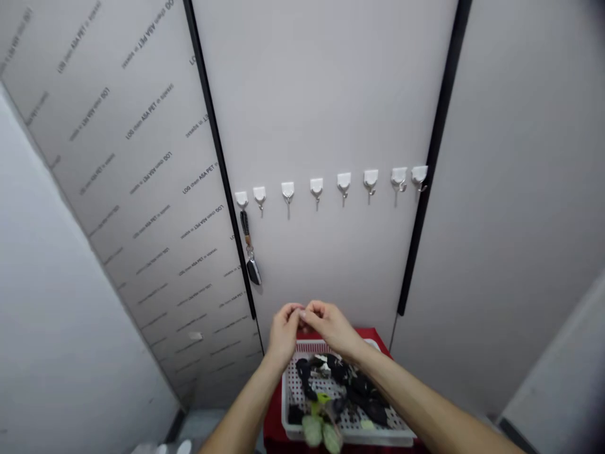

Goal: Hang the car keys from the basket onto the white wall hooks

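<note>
My left hand [283, 329] and my right hand [332, 326] meet above the far edge of a white perforated basket [285, 403]. Both are closed, thumbs and fingertips pinched together at one spot. Whatever lies between the fingertips is hidden or too small to make out. Below them the basket holds a jumble of black items [363, 397], some cord-like, that I cannot name one by one. Green leaf-shaped pieces [321, 432] hang at its near side. A key fob [254, 270] on a black braided strap [244, 226] hangs from the leftmost wall hook [241, 200].
Several white hooks [344, 181] run in a row across the pale panel [321, 82]. Long black strips [437, 139] border that panel on both sides. Red cloth [274, 429] lies under the basket. Printed film [142, 151] covers the left panel.
</note>
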Action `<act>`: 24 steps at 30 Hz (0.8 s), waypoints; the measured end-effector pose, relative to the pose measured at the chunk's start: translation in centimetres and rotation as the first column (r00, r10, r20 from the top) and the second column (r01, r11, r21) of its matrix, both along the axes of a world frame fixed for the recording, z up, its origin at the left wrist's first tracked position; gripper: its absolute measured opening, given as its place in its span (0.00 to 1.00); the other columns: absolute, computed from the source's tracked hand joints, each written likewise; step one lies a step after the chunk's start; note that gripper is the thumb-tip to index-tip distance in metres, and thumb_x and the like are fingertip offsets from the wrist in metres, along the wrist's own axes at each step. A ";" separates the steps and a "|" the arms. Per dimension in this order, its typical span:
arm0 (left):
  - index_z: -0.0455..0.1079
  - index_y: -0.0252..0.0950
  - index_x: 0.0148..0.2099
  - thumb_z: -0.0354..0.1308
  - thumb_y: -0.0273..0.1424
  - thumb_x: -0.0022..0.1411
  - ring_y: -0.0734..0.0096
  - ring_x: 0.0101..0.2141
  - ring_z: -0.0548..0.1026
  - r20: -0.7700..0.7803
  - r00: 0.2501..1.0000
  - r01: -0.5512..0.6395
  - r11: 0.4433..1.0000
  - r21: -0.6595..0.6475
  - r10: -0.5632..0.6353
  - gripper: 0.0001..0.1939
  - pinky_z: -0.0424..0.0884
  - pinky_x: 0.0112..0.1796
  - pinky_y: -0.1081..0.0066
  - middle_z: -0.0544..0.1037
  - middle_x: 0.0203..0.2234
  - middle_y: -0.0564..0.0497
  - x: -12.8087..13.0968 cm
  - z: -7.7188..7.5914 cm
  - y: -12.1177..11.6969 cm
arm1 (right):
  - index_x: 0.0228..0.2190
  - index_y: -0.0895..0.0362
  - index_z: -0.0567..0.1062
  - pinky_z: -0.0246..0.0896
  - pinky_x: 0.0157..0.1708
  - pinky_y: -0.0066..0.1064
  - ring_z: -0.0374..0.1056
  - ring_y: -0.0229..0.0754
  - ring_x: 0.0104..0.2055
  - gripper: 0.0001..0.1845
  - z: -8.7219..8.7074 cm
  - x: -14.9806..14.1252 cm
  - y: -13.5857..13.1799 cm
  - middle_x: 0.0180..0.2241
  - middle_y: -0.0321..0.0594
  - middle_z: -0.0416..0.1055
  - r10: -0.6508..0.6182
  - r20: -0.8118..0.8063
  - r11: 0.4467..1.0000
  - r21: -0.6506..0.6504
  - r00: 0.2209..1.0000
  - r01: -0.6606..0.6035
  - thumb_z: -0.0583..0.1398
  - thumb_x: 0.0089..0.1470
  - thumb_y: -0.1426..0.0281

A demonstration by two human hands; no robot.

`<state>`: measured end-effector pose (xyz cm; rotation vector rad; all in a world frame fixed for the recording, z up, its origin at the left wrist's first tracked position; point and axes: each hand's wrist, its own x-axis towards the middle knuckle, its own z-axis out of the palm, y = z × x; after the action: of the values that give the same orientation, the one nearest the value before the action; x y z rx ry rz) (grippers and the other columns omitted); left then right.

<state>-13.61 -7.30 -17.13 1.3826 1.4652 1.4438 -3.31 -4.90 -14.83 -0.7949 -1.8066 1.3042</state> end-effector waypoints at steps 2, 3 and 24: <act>0.63 0.32 0.29 0.43 0.28 0.47 0.74 0.27 0.65 -0.196 0.980 -0.046 0.999 -0.002 0.045 0.09 0.61 0.30 0.74 0.69 0.24 0.50 -0.4 -2.9 -0.5 | 0.18 0.60 0.62 0.51 0.23 0.24 0.55 0.31 0.21 0.08 -2.3 -0.1 -0.2 0.17 0.34 0.61 -0.032 0.163 0.992 0.125 0.986 0.012 0.50 0.40 0.68; 0.64 0.32 0.28 0.44 0.27 0.46 0.73 0.28 0.65 -0.303 0.953 0.003 0.999 -0.034 -0.013 0.09 0.61 0.31 0.73 0.69 0.25 0.49 -0.7 -4.3 -0.9 | 0.20 0.60 0.64 0.51 0.24 0.24 0.56 0.32 0.22 0.07 -3.8 0.1 -0.4 0.19 0.35 0.62 -0.034 0.260 0.983 0.181 0.965 -0.014 0.51 0.40 0.69; 0.64 0.32 0.18 0.45 0.33 0.46 0.75 0.17 0.61 -0.184 0.963 0.102 0.899 -0.426 -0.197 0.13 0.55 0.20 0.76 0.65 0.13 0.53 1.8 -10.2 -1.1 | 0.22 0.57 0.73 0.45 0.19 0.23 0.56 0.33 0.19 0.13 -8.3 4.5 -1.4 0.17 0.36 0.66 -0.017 0.670 0.989 0.119 0.742 -0.084 0.51 0.39 0.66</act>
<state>-11.79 -8.40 -27.35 1.3783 1.6469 0.8353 1.20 -6.34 -23.13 -1.2719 -2.4528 0.9403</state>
